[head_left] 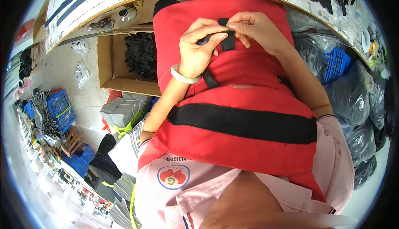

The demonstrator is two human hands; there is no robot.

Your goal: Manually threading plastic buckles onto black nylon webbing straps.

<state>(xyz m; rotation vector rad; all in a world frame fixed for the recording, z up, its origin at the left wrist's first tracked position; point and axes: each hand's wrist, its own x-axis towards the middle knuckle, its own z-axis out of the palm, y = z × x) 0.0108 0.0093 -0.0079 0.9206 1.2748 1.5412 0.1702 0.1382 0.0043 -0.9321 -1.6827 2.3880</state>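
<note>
Both of my hands meet over the red apron that covers my lap, close to the table edge. Between my left hand and my right hand is a short black fabric strap, one end hanging down over the red cloth. My left thumb and fingers pinch it, and a dark piece also shows under that palm. From the other side, my right thumb and forefinger close on the strap, with the other fingers curled. The exact fold between the fingertips is too small to make out.
A cardboard box holding a heap of black pieces stands left of my lap. Bundled grey sheets lie nearer. Ahead curves the white table edge. At right are a blue crate and filled plastic bags.
</note>
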